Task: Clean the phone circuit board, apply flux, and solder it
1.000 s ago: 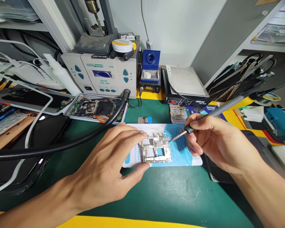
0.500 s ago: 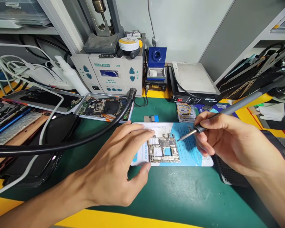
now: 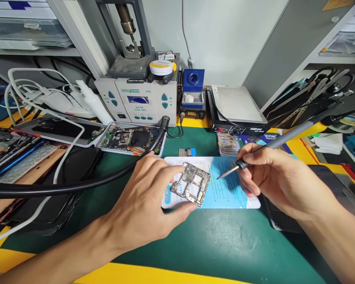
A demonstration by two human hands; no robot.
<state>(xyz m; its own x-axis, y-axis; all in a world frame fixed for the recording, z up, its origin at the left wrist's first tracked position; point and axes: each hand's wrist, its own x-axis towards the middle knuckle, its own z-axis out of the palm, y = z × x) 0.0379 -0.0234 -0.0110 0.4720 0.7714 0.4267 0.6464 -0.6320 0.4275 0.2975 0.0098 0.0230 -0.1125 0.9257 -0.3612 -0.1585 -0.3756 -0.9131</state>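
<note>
My left hand (image 3: 149, 205) grips a small phone circuit board (image 3: 192, 182) by its edges, thumb at the lower corner and fingers at the upper left. The board is tilted, turned at an angle over a blue and white printed card (image 3: 229, 197) on the green mat (image 3: 219, 240). In my right hand (image 3: 272, 173) is a soldering iron (image 3: 279, 136), held like a pen. Its metal tip points left and down over the blue part of the card, a short way right of the board and apart from it.
A hot air station (image 3: 139, 100) stands behind, its black hose (image 3: 85, 184) crossing the left side. Farther right are a small soldering station (image 3: 193, 106) and a heating plate (image 3: 236, 104). An opened device (image 3: 131, 138) lies back left. A small flex connector (image 3: 187, 152) sits behind the card.
My left hand has taken hold of the circuit board and turned it at an angle. The iron's tip has shifted slightly left and down. The station's display number has risen.
</note>
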